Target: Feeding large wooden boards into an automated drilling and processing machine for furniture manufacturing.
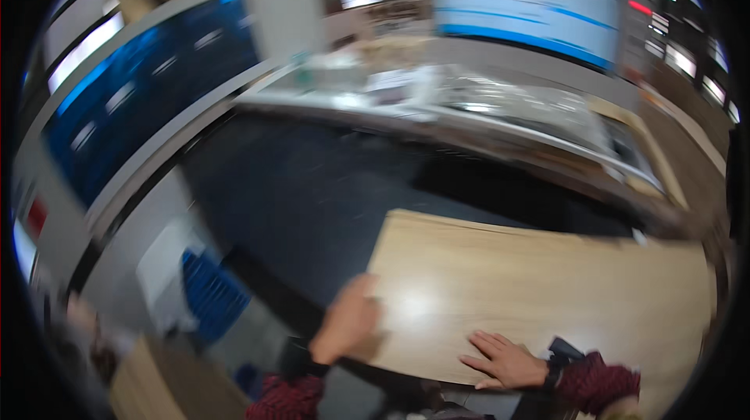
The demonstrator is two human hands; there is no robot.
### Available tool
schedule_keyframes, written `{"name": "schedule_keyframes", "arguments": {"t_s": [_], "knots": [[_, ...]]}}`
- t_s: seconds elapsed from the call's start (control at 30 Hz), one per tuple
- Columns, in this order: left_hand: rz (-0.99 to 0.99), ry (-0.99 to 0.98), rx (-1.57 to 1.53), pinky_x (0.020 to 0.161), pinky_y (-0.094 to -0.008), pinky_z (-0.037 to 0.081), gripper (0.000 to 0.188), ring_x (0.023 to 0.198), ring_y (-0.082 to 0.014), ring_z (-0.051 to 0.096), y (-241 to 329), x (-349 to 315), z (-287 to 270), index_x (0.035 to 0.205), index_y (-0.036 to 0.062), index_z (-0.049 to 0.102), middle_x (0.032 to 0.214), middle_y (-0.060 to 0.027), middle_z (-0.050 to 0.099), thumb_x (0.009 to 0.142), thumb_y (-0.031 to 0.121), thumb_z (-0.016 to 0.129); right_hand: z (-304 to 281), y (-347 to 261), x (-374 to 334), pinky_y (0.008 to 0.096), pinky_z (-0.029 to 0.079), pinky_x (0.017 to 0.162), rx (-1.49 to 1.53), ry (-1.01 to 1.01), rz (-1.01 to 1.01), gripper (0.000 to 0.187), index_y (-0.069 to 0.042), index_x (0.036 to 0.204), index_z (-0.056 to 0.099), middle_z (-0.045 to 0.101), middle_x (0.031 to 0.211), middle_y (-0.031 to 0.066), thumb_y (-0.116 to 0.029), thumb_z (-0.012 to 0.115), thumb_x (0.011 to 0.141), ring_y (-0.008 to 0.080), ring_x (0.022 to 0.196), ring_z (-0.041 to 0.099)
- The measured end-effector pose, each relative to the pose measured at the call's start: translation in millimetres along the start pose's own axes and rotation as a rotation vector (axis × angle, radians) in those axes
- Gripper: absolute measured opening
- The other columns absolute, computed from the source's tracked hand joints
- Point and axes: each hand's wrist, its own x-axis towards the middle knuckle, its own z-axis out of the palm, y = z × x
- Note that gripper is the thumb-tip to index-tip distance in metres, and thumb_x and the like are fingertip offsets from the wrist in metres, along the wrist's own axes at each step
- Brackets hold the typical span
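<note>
One panel (pixel 562 287), left hand (pixel 349 318) at edge, right hand (pixel 506 361) atop, worktop (pixel 301 185) beyond

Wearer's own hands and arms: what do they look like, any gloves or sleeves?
Left hand and right hand: ungloved. Dark-red textured fabric sleeves on both arms. Right wrist: narrow black band. Left wrist: black wristwear, too blurred to identify.

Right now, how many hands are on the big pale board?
2: the left hand at the left edge of the board, the right hand on top, near its front edge.
</note>
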Motion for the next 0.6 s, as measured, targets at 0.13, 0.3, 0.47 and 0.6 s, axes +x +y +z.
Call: {"name": "schedule_keyframes", "arguments": {"t_s": [0.13,0.3,0.47,0.6], "knots": [[0.116,-0.225,-0.018,0.102,-0.0428,0.02,0.058,0.126,-0.0344,0.022,23.2,-47.4,64.3,0.124,-0.0032,0.032,0.132,-0.0234,0.028,0.077,0.021,0.055,-5.6,22.6,68.2,0.0515,0.022,0.098,-0.132,-0.07,0.037,0.071,0.0,0.119,0.041,0.026,0.127,0.0316,-0.047,0.058,0.069,0.0476,0.117,0.026],[-0.091,0.068,0.141,0.103,-0.0434,0.014,0.063,0.129,-0.0333,0.01,2.5,-42.6,50.1,0.126,-0.0055,0.029,0.137,-0.024,0.013,0.078,0.027,0.054,-6.5,61.5,202.2,0.0507,0.018,0.1,-0.053,0.012,-0.145,0.074,0.004,0.123,0.032,0.018,0.132,0.0303,-0.031,0.063,0.067,0.0475,0.122,0.018],[-0.208,0.174,0.207,0.103,-0.042,0.015,0.066,0.128,-0.0344,0.014,-51.5,-25.8,22.9,0.12,-0.0136,0.031,0.133,-0.0276,0.019,0.077,0.031,0.054,-4.0,56.0,328.1,0.0482,0.021,0.099,0.038,0.02,-0.267,0.068,0.0,0.124,0.035,0.021,0.131,0.0295,-0.03,0.063,0.069,0.0456,0.122,0.02],[-0.194,0.261,0.484,0.101,-0.0444,0.018,0.053,0.124,-0.0306,0.026,-139.5,16.1,-40.4,0.119,-0.0047,0.04,0.13,-0.0183,0.033,0.082,0.031,0.048,-15.9,72.3,435.5,0.0389,0.03,0.096,0.291,0.066,-0.25,0.046,0.003,0.111,0.049,0.041,0.122,0.0226,-0.017,0.06,0.071,0.0369,0.117,0.035]]}}
